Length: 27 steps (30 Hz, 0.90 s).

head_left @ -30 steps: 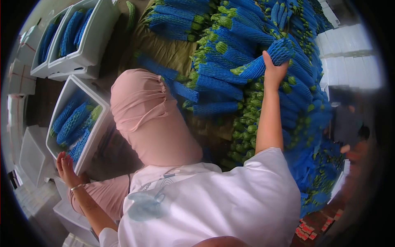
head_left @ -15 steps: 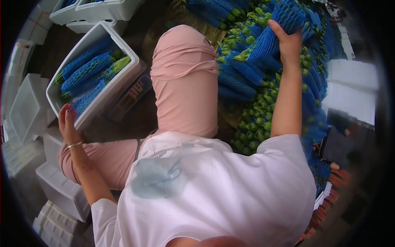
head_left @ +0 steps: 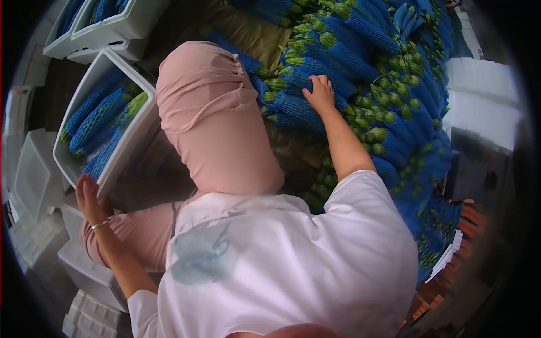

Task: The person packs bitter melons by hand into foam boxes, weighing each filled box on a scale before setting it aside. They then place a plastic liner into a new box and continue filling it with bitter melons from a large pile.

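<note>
A large heap of green bitter melons in blue foam net sleeves (head_left: 349,39) lies to the right of my raised knee. Over the left part of this heap is my right hand (head_left: 321,94), fingers spread, with nothing held in it and its fingertips right at the netted melons. On the other side, my left hand (head_left: 90,197) is open at the near corner of a white foam box (head_left: 105,181), its fingers by the rim. Inside that box lie several bitter melons in blue netting (head_left: 98,121), side by side.
More white boxes (head_left: 112,25) with blue-netted contents stand at the upper left. White lids and boxes (head_left: 34,174) are stacked along the left edge. White blocks (head_left: 484,101) stand beyond the heap at right. My bent legs (head_left: 220,135) lie between box and heap.
My right hand has let go of the netted bitter melon it held up and moved left and down over the heap. My left hand stays by the box corner while the view has shifted.
</note>
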{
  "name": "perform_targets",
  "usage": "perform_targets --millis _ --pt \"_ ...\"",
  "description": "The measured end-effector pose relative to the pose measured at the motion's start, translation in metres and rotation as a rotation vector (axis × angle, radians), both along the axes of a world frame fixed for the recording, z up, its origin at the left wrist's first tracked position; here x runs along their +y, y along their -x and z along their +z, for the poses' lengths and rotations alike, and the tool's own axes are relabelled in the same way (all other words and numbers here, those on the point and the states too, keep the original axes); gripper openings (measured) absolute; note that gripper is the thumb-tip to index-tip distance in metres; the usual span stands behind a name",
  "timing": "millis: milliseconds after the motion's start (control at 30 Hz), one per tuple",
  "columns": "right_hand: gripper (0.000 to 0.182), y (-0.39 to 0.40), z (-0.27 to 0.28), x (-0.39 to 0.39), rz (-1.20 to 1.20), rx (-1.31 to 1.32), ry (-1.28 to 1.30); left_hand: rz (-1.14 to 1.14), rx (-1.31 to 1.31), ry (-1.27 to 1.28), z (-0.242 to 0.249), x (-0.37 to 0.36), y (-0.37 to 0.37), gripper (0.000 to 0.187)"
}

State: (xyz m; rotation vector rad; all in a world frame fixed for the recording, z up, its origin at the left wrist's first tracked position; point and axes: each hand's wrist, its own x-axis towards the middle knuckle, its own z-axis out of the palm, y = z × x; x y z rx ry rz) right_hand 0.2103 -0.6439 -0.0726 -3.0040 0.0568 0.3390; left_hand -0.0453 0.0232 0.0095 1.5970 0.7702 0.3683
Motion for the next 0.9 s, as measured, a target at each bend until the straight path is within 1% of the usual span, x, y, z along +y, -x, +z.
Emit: perform_targets --millis 33,100,167,233,300,367,433,467,500,533,567,600,633,667,700,733,767,800,833,867,900 --pt "0.071 -0.001 -0.004 -0.008 -0.002 0.002 -0.006 0.015 0.024 -0.003 0.000 -0.003 0.001 0.033" --pt "0.070 -0.002 -0.011 -0.016 -0.030 0.059 0.241 0.002 0.036 -0.004 0.000 -0.008 -0.002 0.033" --pt "0.071 0.001 -0.024 -0.020 -0.008 0.044 0.228 -0.011 0.060 -0.006 0.007 -0.011 -0.002 0.033" --pt "0.065 -0.008 -0.027 -0.022 0.006 0.047 0.352 -0.049 0.056 -0.070 0.014 -0.018 -0.011 0.033" --pt "0.067 -0.010 -0.009 -0.021 0.038 0.079 0.334 -0.053 0.056 -0.086 0.019 -0.020 -0.016 0.033" --pt "0.068 -0.010 0.013 -0.021 0.071 0.113 0.316 -0.068 0.002 -0.088 0.024 -0.022 -0.021 0.032" --pt "0.068 -0.017 0.035 -0.026 -0.138 0.036 -0.008 -0.098 0.002 -0.119 0.027 -0.016 -0.024 0.031" --pt "0.068 -0.018 0.041 -0.037 -0.103 -0.200 -0.066 -0.121 0.005 -0.148 0.026 -0.014 -0.021 0.031" --pt "0.065 -0.025 0.077 -0.035 -0.127 -0.177 -0.259 -0.118 -0.013 -0.142 0.020 -0.010 -0.021 0.030" --pt "0.053 -0.037 0.120 -0.039 -0.109 -0.155 -0.682 -0.082 -0.073 -0.032 0.015 -0.014 -0.023 0.028" --pt "0.042 -0.043 0.164 -0.045 -0.105 -0.094 -1.106 -0.142 -0.007 -0.157 0.032 -0.027 -0.030 0.028" --pt "0.044 -0.051 0.188 -0.064 -0.053 -0.105 -1.313 -0.140 -0.015 -0.136 0.034 -0.034 -0.037 0.027" --pt "0.055 -0.043 0.226 -0.045 0.092 -0.060 -1.582 -0.179 -0.009 -0.117 0.031 -0.031 -0.042 0.027" --pt "0.062 -0.039 0.252 -0.032 0.161 -0.102 -1.718 -0.200 -0.023 -0.123 0.029 -0.033 -0.046 0.026" --pt "0.071 -0.037 0.269 -0.011 0.283 -0.263 -1.770 -0.227 0.047 -0.144 0.027 -0.031 -0.050 0.027" --pt "0.076 -0.044 0.283 -0.001 0.315 -0.312 -1.859 -0.277 0.108 -0.277 0.023 -0.028 -0.053 0.029" --pt "0.082 -0.054 0.296 0.012 0.339 -0.360 -1.944 -0.279 0.160 -0.308 0.021 -0.026 -0.056 0.031" --pt "0.082 -0.062 0.308 0.037 0.370 -0.325 -1.953 -0.283 0.238 -0.357 0.031 -0.030 -0.060 0.031" --pt "0.085 -0.061 0.322 0.069 0.390 -0.410 -1.902 -0.250 0.240 -0.352 0.035 -0.027 -0.062 0.031" --pt "0.089 -0.057 0.333 0.102 0.403 -0.495 -1.847 -0.290 0.254 -0.460 0.037 -0.021 -0.064 0.031" --pt "0.086 -0.058 0.341 0.145 0.426 -0.499 -1.831 -0.335 0.268 -0.567 0.038 -0.013 -0.065 0.031"
